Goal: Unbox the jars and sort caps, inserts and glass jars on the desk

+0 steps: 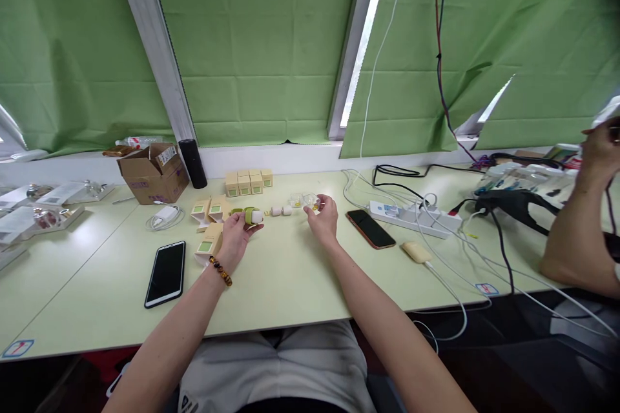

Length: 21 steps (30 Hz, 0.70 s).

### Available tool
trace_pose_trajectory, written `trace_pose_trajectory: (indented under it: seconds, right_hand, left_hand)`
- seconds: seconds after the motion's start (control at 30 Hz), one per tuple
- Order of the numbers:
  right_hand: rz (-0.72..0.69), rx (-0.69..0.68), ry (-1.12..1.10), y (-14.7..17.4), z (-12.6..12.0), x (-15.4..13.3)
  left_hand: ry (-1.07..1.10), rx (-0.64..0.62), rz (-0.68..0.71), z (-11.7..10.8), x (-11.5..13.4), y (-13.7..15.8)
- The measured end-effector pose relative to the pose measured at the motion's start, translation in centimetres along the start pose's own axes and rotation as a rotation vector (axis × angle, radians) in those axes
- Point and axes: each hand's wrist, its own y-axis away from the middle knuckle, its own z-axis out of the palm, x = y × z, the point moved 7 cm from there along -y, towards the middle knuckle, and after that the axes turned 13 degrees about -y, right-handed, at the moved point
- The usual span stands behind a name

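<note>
My left hand (233,240), with a beaded bracelet at the wrist, is closed on a small green-and-white object (250,215). To its right, two small pale pink cylinders (281,211) lie on the table. My right hand (324,219) has its thumb and fingers around a small clear piece (314,203) with a yellowish spot. Another clear piece (296,201) lies just left of it. Beside my left hand stand small cardboard boxes with green windows (200,209), one of them (209,241) close to the wrist.
Several more small boxes (245,185) stand in a cluster at the back. A phone (165,274) lies left, another phone (371,229) right, near a power strip (416,218) and cables. An open carton (154,174) stands back left. Another person's arm (578,219) reaches in at far right.
</note>
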Motion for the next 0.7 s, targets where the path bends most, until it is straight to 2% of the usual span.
trace_pose_trajectory:
  seconds: [0.17,0.33,0.7]
  right_hand:
    - [0.071,-0.014,0.170,-0.6,0.1,2.5]
    - [0.044,-0.010,0.363,-0.9,0.0,3.6]
    - [0.156,-0.069,0.372,-1.0,0.3,4.6]
  left_hand:
    - [0.036,0.005,-0.036,0.2,0.2,0.3]
    - [0.021,0.004,-0.039,0.4,0.2,0.4]
    - [0.031,0.023,-0.072,0.4,-0.1,0.5]
